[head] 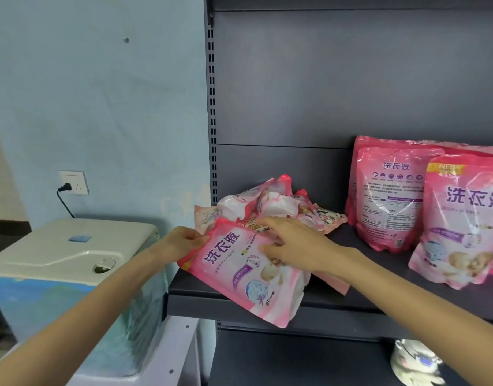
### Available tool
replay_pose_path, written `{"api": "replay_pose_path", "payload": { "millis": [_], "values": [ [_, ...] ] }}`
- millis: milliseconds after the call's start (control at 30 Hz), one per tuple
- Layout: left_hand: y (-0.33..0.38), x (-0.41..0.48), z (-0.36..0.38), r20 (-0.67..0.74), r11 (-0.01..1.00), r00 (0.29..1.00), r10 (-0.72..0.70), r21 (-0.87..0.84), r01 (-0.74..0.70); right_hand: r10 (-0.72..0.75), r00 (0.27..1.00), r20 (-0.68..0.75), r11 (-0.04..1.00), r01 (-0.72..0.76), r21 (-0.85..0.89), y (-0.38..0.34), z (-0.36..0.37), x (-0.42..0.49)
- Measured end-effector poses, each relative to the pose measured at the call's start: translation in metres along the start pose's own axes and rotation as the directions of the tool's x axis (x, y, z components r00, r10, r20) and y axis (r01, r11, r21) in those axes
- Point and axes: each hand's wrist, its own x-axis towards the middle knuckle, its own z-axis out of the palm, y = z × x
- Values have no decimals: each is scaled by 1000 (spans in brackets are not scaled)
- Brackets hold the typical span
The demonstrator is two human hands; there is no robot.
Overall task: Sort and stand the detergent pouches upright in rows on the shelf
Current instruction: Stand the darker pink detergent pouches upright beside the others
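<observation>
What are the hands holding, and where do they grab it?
A pink detergent pouch lying on the shelf: the left hand pinches its top edge, the right hand grips its side.

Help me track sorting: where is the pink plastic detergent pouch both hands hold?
Head view: the pink pouch overhangs the front-left edge of the dark shelf, between left hand and right hand, before the heap of fallen pouches.

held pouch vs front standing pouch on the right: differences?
Pose: the held pouch lies tilted, overhanging the shelf edge; the front standing pouch stands upright on the shelf.
Contact: the left hand and right hand grip the held pouch; the front standing pouch is untouched.
Shared: pink front, purple characters, same design.
</observation>
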Motion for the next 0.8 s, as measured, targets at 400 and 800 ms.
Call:
{"api": "replay_pose_path", "payload": {
  "millis": [400, 800],
  "values": [
    [64, -14, -7, -283, 877, 868, 407, 387, -285, 15, 1000, -4, 968, -13, 249, 18, -13, -2],
    [165, -53, 13, -233, 450, 416, 879, 692, -565, 99, 994, 41, 482, -83, 872, 34, -45, -35]
  ]
}}
